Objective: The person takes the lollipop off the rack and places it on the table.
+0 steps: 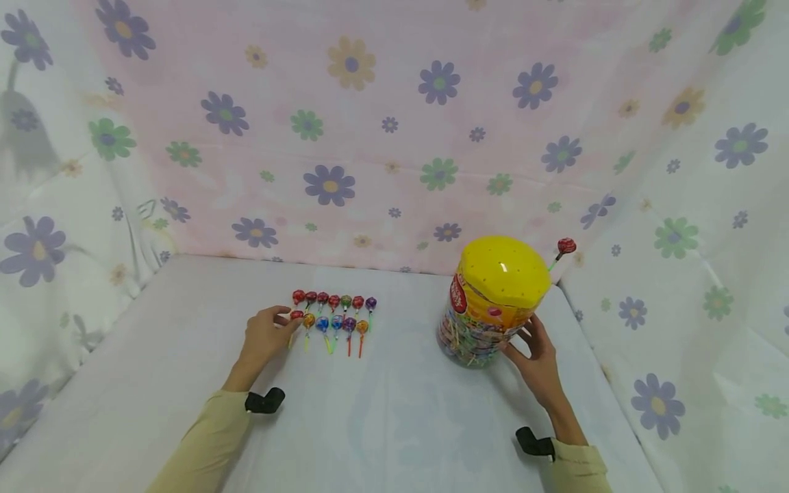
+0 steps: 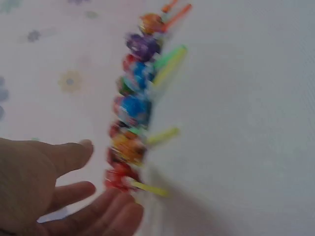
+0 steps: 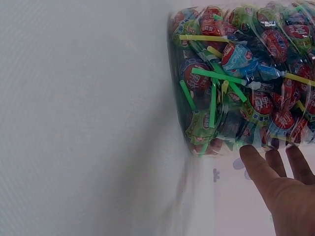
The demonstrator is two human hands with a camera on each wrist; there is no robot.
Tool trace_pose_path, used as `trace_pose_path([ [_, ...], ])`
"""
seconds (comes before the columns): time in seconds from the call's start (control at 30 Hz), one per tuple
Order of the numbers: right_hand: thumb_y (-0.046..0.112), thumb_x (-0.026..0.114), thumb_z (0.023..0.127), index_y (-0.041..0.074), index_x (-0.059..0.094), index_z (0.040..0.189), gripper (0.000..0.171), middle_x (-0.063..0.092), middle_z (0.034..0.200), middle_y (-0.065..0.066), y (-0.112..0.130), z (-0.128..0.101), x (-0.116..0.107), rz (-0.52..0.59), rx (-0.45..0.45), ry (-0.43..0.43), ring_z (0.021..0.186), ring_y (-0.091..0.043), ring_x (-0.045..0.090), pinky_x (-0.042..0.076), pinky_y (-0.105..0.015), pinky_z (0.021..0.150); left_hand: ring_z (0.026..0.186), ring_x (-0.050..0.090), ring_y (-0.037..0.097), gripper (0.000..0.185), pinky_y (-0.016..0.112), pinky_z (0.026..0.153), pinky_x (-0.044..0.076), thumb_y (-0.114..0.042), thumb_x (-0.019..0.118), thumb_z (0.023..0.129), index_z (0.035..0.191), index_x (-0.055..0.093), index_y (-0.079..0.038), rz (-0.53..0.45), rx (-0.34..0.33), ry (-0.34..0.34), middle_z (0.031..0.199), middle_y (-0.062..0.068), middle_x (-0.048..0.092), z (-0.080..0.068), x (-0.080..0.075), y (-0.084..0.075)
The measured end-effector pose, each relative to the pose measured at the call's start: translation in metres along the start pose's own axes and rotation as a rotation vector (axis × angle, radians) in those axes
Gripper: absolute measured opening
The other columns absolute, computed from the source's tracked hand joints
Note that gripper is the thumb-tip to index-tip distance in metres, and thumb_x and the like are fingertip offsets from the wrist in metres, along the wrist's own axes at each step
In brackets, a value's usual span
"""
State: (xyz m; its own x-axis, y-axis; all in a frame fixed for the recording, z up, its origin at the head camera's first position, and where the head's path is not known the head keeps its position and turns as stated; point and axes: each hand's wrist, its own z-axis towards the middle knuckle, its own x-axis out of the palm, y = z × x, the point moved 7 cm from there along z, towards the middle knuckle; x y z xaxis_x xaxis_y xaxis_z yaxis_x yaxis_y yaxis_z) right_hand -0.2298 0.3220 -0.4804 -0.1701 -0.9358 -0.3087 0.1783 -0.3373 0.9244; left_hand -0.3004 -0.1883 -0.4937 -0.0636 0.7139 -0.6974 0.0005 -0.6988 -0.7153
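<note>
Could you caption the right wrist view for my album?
Right hand with straight fingers beside a clear plastic jar packed with wrapped lollipops.

About fourteen loose lollipops (image 1: 333, 312), one lollipop jar (image 1: 490, 301), two hands (image 1: 266, 333).

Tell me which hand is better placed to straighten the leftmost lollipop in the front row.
Left. The left hand already has its fingertips at the leftmost lollipop, fingers relaxed. The right hand rests against the lollipop tub, far across the table from the rows.

Hands at lollipops and tub
Left hand (image 1: 266, 335) touches the lollipop rows (image 1: 333, 315) centre frame; right hand (image 1: 537, 356) rests against the yellow-lidded tub (image 1: 493, 301).
</note>
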Motion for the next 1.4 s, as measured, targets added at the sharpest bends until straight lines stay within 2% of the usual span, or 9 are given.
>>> trace_pose_path([
  [0.13,0.008,0.071,0.096,0.029,0.024,0.163,0.084,0.036,0.16,-0.013,0.0,0.001,-0.001,0.0,-0.002,-0.001,0.139,-0.03,0.043,0.049,-0.02,0.103,0.095,0.069,0.039,0.041,0.046,0.075,0.059,-0.015,0.067,0.097,0.13,0.061,0.01,-0.056,0.126,0.044,0.108,0.026,0.071,-0.007,-0.005,-0.041],
  [0.3,0.009,0.071,0.096,0.031,0.024,0.162,0.085,0.036,0.161,-0.012,0.0,0.002,-0.003,0.005,0.004,-0.007,0.139,-0.031,0.042,0.047,-0.014,0.1,0.097,0.071,0.031,0.036,0.038,0.076,0.06,-0.017,0.068,0.099,0.132,0.064,-0.001,-0.255,0.383,0.122,0.111,0.016,0.073,-0.017,0.003,-0.128],
  [0.57,0.011,0.072,0.096,0.032,0.025,0.162,0.084,0.037,0.161,-0.008,0.002,0.006,-0.002,-0.036,0.004,-0.013,0.139,-0.026,0.044,0.042,-0.043,0.116,0.107,0.069,0.024,0.038,0.029,0.091,0.059,-0.015,0.066,0.1,0.137,0.062,-0.004,-0.525,0.664,0.263,0.123,0.014,0.069,-0.029,0.043,-0.287],
  [0.77,0.009,0.072,0.095,0.026,0.026,0.162,0.084,0.037,0.161,-0.009,0.005,0.007,0.003,-0.001,0.016,0.003,0.14,-0.03,0.043,0.032,-0.059,0.118,0.108,0.067,0.022,0.041,0.017,0.091,0.055,-0.01,0.067,0.099,0.138,0.059,0.001,-0.515,0.792,0.285,0.127,0.015,0.066,-0.034,0.076,-0.368],
  [0.93,0.009,0.073,0.095,0.025,0.026,0.162,0.084,0.038,0.16,-0.008,0.005,0.006,0.004,0.002,0.009,0.011,0.138,-0.023,0.045,0.039,-0.037,0.118,0.115,0.065,0.02,0.044,0.011,0.094,0.05,-0.012,0.065,0.1,0.142,0.055,-0.001,-0.313,0.846,0.241,0.139,0.014,0.06,-0.032,0.097,-0.415],
  [1.07,0.005,0.073,0.094,0.023,0.026,0.162,0.085,0.038,0.16,-0.01,0.002,0.004,0.003,0.01,-0.013,0.002,0.133,-0.01,0.047,0.041,-0.018,0.111,0.123,0.06,0.019,0.049,0.014,0.103,0.047,-0.016,0.062,0.102,0.147,0.049,-0.002,-0.157,0.803,0.251,0.143,0.012,0.058,-0.024,0.117,-0.437],
  [1.2,0.0,0.071,0.093,0.018,0.025,0.162,0.085,0.039,0.157,-0.008,-0.001,0.001,0.001,0.027,-0.055,0.002,0.13,-0.005,0.049,0.039,-0.011,0.107,0.103,0.065,0.013,0.047,0.008,0.088,0.05,-0.014,0.06,0.103,0.146,0.048,0.001,-0.141,0.799,0.329,0.129,0.012,0.067,-0.023,0.133,-0.447],
  [1.3,-0.003,0.069,0.093,0.016,0.025,0.162,0.085,0.04,0.154,-0.002,-0.001,0.001,-0.001,0.035,-0.079,0.003,0.13,-0.005,0.05,0.04,-0.011,0.108,0.085,0.063,0.01,0.038,0.004,0.074,0.048,-0.009,0.06,0.102,0.139,0.054,0.001,-0.212,0.808,0.352,0.114,0.01,0.071,-0.021,0.139,-0.45],
  [1.4,-0.002,0.07,0.093,0.017,0.025,0.162,0.085,0.04,0.154,0.0,0.0,0.0,-0.003,0.034,-0.083,0.0,0.13,-0.006,0.05,0.039,-0.013,0.11,0.085,0.063,0.009,0.03,0.003,0.073,0.048,-0.008,0.06,0.102,0.131,0.058,-0.001,-0.31,0.794,0.331,0.109,0.007,0.071,-0.018,0.14,-0.452],
])
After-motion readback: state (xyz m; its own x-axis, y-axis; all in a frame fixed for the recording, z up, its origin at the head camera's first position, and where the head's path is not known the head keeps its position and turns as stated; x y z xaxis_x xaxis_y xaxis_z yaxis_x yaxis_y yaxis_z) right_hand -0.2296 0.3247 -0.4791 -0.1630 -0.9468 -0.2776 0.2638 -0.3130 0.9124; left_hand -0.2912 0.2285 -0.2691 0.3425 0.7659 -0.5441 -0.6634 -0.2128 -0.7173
